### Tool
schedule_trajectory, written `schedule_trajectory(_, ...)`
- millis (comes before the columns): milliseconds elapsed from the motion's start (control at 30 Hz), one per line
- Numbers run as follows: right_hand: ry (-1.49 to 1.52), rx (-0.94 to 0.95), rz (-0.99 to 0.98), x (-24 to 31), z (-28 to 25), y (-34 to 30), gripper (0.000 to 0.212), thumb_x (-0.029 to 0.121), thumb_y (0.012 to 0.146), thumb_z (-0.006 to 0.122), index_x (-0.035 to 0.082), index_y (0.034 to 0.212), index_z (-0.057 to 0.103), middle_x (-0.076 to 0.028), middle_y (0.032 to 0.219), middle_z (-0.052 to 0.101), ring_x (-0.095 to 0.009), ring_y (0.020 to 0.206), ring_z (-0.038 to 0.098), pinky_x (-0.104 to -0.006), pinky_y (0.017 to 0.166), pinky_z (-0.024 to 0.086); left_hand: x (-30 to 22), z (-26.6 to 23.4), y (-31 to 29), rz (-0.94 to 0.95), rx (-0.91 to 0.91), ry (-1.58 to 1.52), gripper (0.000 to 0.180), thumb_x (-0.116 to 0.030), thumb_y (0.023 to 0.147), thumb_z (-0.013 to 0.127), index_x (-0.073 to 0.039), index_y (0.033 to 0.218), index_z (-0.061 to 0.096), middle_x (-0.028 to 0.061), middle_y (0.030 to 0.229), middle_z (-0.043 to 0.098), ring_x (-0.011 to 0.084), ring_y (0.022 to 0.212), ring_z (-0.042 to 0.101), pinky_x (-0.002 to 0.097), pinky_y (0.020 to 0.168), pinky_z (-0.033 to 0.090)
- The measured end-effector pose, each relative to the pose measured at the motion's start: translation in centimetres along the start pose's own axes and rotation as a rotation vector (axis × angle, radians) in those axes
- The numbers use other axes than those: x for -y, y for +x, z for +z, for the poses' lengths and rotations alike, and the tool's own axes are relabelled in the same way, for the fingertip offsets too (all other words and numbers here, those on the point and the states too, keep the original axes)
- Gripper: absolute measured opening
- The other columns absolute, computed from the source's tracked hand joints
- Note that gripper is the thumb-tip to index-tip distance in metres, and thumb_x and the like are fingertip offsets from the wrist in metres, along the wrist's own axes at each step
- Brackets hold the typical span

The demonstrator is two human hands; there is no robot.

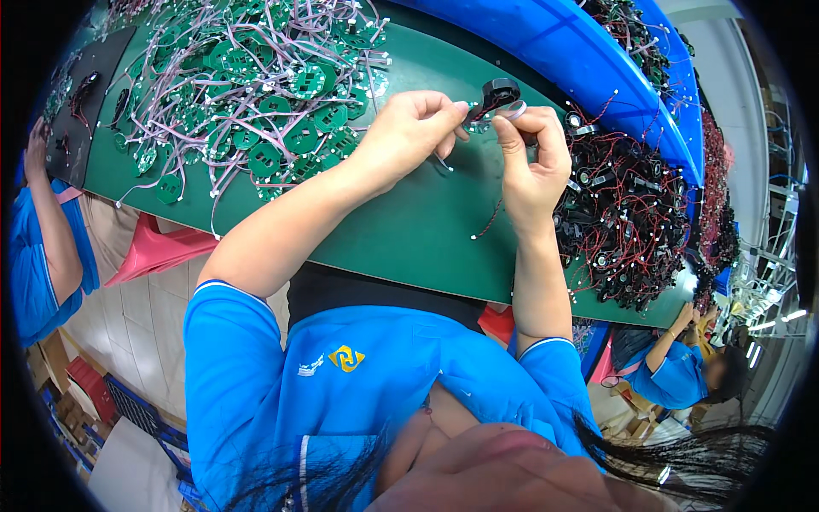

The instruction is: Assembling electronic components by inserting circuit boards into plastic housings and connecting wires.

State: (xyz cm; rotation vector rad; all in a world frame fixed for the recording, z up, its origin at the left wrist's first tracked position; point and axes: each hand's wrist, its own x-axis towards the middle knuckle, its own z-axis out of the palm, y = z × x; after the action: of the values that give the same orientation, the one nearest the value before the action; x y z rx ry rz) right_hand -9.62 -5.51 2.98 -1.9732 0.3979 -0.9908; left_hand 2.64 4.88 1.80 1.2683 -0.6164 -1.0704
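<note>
And there's a yellow logo (346, 358) on the blue shirt (392, 328) below the grips, white print (310, 366) beside it unreadable. Right grip (537, 166) clamps a pale-rimmed disc (515, 110), round black part (500, 90) just beyond the fingertips; left grip (409, 128) pinches thin wire (444, 162), its upper end hidden.

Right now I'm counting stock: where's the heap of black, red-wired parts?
At right in the head view, the heap lies on the green tabletop, right of the right hand.

Bright, with strong fisheye edge bending
</note>
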Motion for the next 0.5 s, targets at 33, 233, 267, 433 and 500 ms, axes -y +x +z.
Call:
schedule_trajectory(33, -0.058, -0.001, -0.043, 0.1, 0.0, 0.1, 0.007, 0.000, 0.080, 0.063, 0.001, 0.081, 0.056, -0.004, 0.077, 0.054, -0.012, 0.064, 0.046, -0.0223, 0.058, 0.040, -0.1, 0.0, 0.0, -0.001, 0.002, -0.015, 0.023, -0.023, 0.091, 0.054, -0.005, 0.078, 0.061, -0.0015, 0.058, 0.052, 0.0022, 0.051, 0.041, 0.0142, 0.048, 0.030)
schedule_trajectory(233, -0.153, 0.052, -0.005, 0.1, 0.8, -0.6, 0.005, 0.002, 0.081, 0.062, 0.001, 0.083, 0.057, -0.005, 0.079, 0.054, -0.012, 0.066, 0.046, -0.0229, 0.057, 0.039, -0.1, 0.2, -0.2, -0.002, 0.009, -0.158, 0.024, -0.023, 0.091, 0.054, -0.005, 0.079, 0.062, -0.0010, 0.057, 0.052, 0.0030, 0.052, 0.041, 0.0139, 0.048, 0.030)
schedule_trajectory(267, -0.145, 0.070, 0.036, 0.1, 1.0, -0.7, 0.005, 0.002, 0.081, 0.062, 0.001, 0.084, 0.057, -0.005, 0.080, 0.054, -0.012, 0.066, 0.046, -0.0229, 0.057, 0.039, -0.1, 0.2, -0.2, -0.002, 0.010, -0.195, 0.024, -0.024, 0.091, 0.054, -0.004, 0.079, 0.062, -0.0008, 0.057, 0.052, 0.0032, 0.052, 0.041, 0.0139, 0.048, 0.030)
schedule_trajectory(433, -0.127, -0.051, -0.020, 1.0, 1.5, -0.3, 0.008, 0.003, 0.084, 0.060, 0.001, 0.091, 0.058, -0.004, 0.079, 0.054, -0.011, 0.065, 0.047, -0.0222, 0.057, 0.040, -0.3, -0.4, 0.4, -0.062, 0.046, -0.303, 0.026, -0.024, 0.091, 0.053, -0.003, 0.081, 0.063, 0.0002, 0.057, 0.052, 0.0042, 0.051, 0.041, 0.0137, 0.048, 0.030)
schedule_trajectory(500, -0.049, -0.030, 0.074, 0.7, 1.3, -0.6, 0.009, 0.005, 0.085, 0.060, 0.001, 0.093, 0.057, -0.004, 0.082, 0.054, -0.011, 0.066, 0.047, -0.0214, 0.057, 0.039, -0.3, -0.4, 0.4, -0.069, 0.060, -0.337, 0.027, -0.024, 0.092, 0.052, -0.002, 0.081, 0.063, 0.0004, 0.057, 0.052, 0.0043, 0.051, 0.041, 0.0138, 0.048, 0.030)
